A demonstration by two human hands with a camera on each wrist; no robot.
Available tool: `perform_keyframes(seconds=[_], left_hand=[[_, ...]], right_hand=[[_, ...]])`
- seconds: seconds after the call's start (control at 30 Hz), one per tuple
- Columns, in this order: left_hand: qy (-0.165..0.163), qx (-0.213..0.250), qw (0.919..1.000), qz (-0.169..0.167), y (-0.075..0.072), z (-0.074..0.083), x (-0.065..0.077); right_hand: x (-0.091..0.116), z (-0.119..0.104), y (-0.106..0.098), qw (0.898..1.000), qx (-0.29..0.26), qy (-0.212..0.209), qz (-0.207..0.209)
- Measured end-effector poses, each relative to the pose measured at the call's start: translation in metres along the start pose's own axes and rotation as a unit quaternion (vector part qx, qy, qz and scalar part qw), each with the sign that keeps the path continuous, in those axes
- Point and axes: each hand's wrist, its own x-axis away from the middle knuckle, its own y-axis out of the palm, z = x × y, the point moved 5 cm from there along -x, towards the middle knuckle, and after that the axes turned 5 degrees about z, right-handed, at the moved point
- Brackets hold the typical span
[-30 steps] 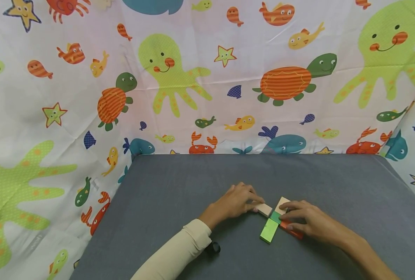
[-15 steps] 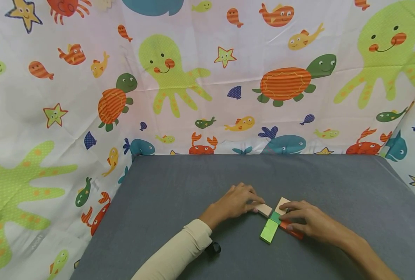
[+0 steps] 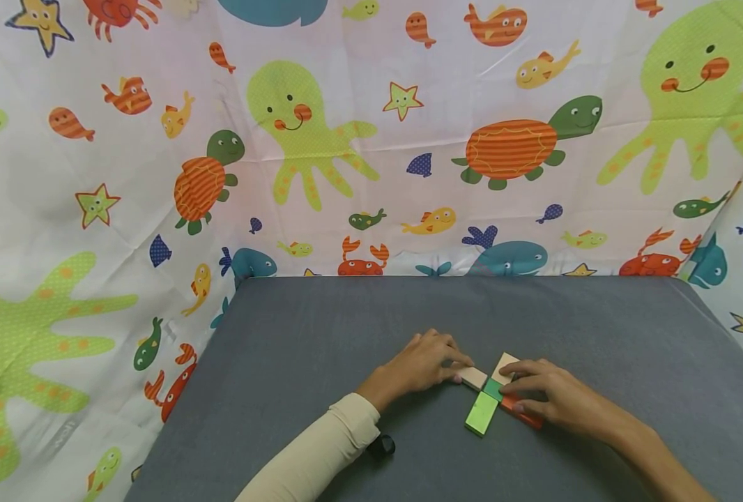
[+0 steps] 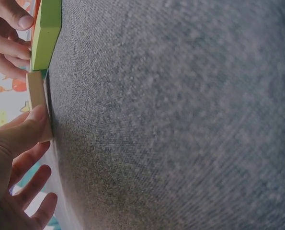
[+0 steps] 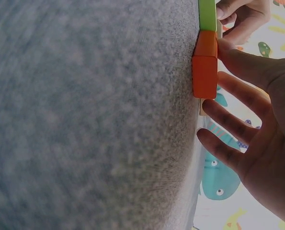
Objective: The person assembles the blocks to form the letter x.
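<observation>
Blocks form a pinwheel on the grey cloth around a small dark-green piece (image 3: 493, 390). My left hand (image 3: 426, 362) pinches the outer end of a plain wooden block (image 3: 474, 377) at the left; its thumb lies on the block in the left wrist view, the other fingers spread. My right hand (image 3: 556, 399) holds an orange-red block (image 5: 205, 76) between thumb and index finger, partly covering it in the head view. Another of its fingers reaches over a second plain block (image 3: 503, 364) at the back. A light-green block (image 3: 481, 414) lies at the front, touched by neither hand.
Grey cloth (image 3: 321, 328) covers the table. Behind and beside it hangs a white curtain (image 3: 346, 188) printed with sea animals. A small black loop (image 3: 382, 446) shows beside the left sleeve (image 3: 321, 446).
</observation>
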Motion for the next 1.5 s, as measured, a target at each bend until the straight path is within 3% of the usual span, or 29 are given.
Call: perform_keyframes(seconds=[1.07,1.5], left_hand=[[0.008,-0.009,0.9999,0.004,0.0046,0.0002,0.0019],[0.01,-0.006,0.9999,-0.002,0.0036,0.0026,0.0028]], right_hand=[[-0.0001,0.0008,-0.0005,1.0,0.005,0.014,-0.009],[-0.0009,0.001,0.0015,1.0,0.009,-0.007,-0.003]])
